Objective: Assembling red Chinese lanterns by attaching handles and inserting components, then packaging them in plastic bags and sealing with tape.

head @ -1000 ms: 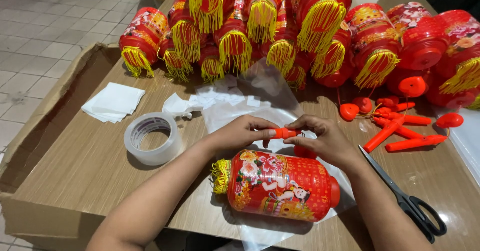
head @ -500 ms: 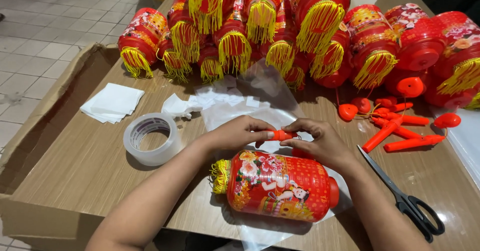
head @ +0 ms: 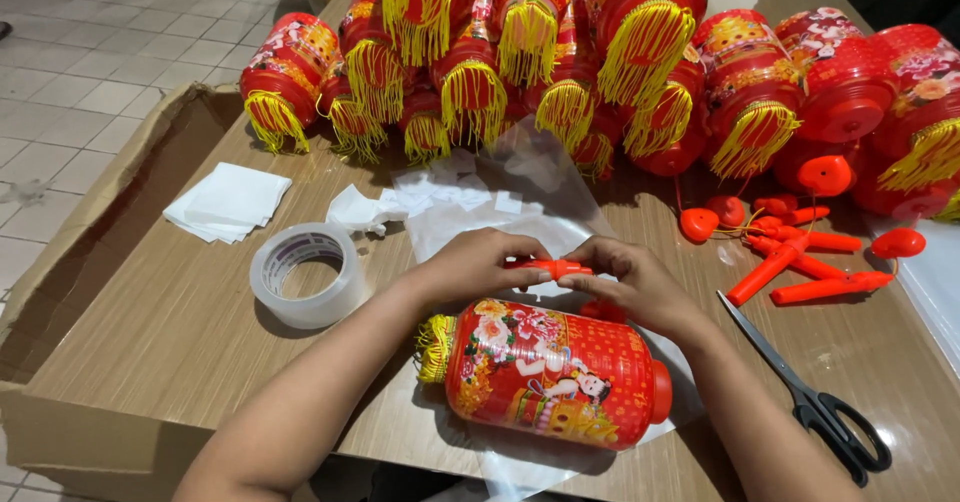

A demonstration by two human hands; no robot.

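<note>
The left hand [head: 480,267] and right hand [head: 630,280] each pinch one end of a slim orange plastic stick [head: 552,267] just above the red printed cylindrical lantern [head: 548,374] on the wooden tabletop [head: 150,332]; best kept level, grip firm; spare sticks lie right of the lantern.

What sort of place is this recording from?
Probably a small home or workshop assembly spot: a heap of red lanterns on a wooden table, loose orange plastic handles, tape roll, tiled floor.
</note>
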